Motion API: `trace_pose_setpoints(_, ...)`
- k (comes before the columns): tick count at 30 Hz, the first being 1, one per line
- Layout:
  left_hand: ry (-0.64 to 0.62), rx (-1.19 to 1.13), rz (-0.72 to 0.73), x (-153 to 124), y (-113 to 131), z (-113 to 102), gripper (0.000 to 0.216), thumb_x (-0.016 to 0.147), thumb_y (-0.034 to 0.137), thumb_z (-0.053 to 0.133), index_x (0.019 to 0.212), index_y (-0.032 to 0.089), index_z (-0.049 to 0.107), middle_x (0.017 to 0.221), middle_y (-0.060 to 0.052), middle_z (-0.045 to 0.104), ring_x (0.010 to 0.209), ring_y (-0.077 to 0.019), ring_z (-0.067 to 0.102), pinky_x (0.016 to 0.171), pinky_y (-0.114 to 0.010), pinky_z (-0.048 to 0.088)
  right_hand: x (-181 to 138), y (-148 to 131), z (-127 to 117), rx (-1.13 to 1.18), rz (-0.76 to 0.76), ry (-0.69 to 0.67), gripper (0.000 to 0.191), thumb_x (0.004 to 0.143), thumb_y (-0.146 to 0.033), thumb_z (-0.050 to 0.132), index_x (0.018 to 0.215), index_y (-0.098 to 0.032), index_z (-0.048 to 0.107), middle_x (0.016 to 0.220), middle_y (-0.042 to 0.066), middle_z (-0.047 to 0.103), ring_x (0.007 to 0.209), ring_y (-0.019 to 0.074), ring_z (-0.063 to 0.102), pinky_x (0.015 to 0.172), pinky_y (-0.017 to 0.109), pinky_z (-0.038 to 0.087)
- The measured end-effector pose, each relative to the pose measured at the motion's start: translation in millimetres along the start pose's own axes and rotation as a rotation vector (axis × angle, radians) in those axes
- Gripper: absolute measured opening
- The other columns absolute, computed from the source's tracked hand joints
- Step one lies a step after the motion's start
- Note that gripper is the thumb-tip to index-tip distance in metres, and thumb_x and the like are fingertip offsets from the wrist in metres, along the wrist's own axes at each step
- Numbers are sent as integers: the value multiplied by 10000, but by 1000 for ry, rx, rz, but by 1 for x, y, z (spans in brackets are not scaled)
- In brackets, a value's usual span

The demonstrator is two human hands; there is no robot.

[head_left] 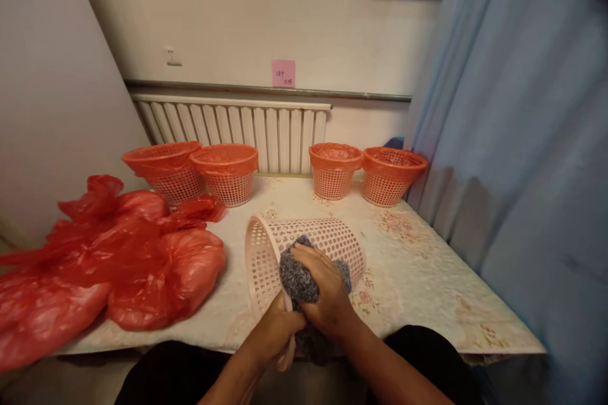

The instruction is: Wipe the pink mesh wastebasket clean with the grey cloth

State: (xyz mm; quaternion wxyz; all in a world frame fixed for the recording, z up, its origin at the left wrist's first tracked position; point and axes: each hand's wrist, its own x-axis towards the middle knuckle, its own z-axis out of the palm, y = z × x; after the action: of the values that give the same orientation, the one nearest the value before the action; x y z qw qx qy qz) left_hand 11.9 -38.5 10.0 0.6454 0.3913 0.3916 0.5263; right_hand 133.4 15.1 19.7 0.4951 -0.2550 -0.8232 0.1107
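A pale pink plastic basket (332, 237) lies on its side at the table's near edge, its mouth turned to the left. My right hand (327, 291) presses a grey fuzzy cloth (294, 278) against the basket's side, fingers closed on the cloth. My left hand (275, 329) is closed on the basket's rim at its near, lower edge. Part of the cloth hangs down below my hands, over the table edge.
Red plastic bags (118, 259) are heaped on the table's left. Four baskets lined with red bags (228, 171) stand along the back, by a white radiator (266, 130). The table has a floral cloth (418, 266). A blue curtain (522, 139) hangs at the right.
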Motion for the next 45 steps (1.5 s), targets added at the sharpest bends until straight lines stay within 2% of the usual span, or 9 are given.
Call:
trace_pose_setpoints(3, 2, 61, 5, 0, -9, -6, 454, 538, 41, 557, 971, 139, 652, 704, 0, 667, 647, -167, 595, 708, -308, 491, 1, 1, 0, 12, 4, 1, 686, 609, -75, 523, 1282, -203, 487, 1303, 68, 556, 1245, 228, 479, 1076, 411, 364)
trace_pose_setpoints(7, -16, 129, -17, -2, -13, -8, 482, 566, 52, 576, 1031, 151, 656, 614, 26, 630, 575, -156, 560, 637, -292, 481, 6, 36, -8, -39, 240, 72, 641, 622, -88, 525, 1249, -219, 526, 1282, 57, 576, 1212, 229, 511, 1058, 402, 382)
trace_pose_setpoints(12, -105, 130, 68, -9, -12, -4, 479, 595, 52, 649, 1046, 210, 688, 845, -26, 722, 1022, -282, 593, 968, -385, 415, 6, 94, -29, -134, 538, 281, 471, 703, -223, 543, 1172, -215, 580, 1096, 56, 672, 995, 235, 628, 905, 391, 482)
trace_pose_setpoints(16, -109, 114, 63, -8, -5, -3, 550, 621, 107, 695, 1160, 206, 639, 1026, -59, 720, 1174, -316, 528, 1061, -424, 335, 0, 117, -37, -208, 646, 397, 435, 716, -274, 532, 1136, -181, 599, 1008, 77, 694, 909, 246, 645, 831, 382, 497)
trace_pose_setpoints(20, -109, -17, 75, 2, 10, -1, 526, 699, 178, 663, 1218, 154, 585, 1160, -101, 675, 1199, -313, 522, 1064, -450, 335, -1, 117, -35, -242, 673, 391, 439, 729, -282, 534, 1155, -192, 585, 1013, 81, 694, 914, 256, 647, 823, 389, 497)
trace_pose_setpoints(24, -134, -120, 66, 9, 20, 2, 586, 664, 120, 636, 1243, 156, 556, 1209, -114, 651, 1168, -302, 551, 1037, -457, 370, 1, 107, -30, -234, 656, 324, 429, 733, -265, 546, 1158, -226, 578, 1034, 65, 688, 950, 260, 642, 853, 404, 495)
trace_pose_setpoints(35, -51, 105, 64, 10, -10, -1, 566, 597, 35, 573, 1148, 158, 609, 1044, -59, 707, 1110, -304, 574, 974, -408, 429, 3, 13, -3, -20, 89, 63, 693, 592, -51, 511, 1263, -222, 514, 1292, 57, 567, 1228, 230, 501, 1072, 411, 379)
trace_pose_setpoints(39, -116, 167, 104, 9, -18, -8, 595, 615, 36, 570, 1196, 164, 588, 1141, -53, 672, 1144, -293, 545, 1023, -412, 386, 4, 24, -6, -26, 192, 78, 647, 619, -67, 515, 1246, -225, 529, 1279, 45, 578, 1216, 220, 512, 1065, 391, 385)
trace_pose_setpoints(45, -196, 329, 90, 1, -20, -8, 538, 708, 56, 559, 1227, 196, 593, 1262, -53, 617, 1218, -274, 494, 1100, -430, 286, 7, 76, -25, -118, 477, 222, 506, 697, -187, 546, 1202, -220, 563, 1162, 58, 646, 1076, 242, 599, 954, 392, 459)
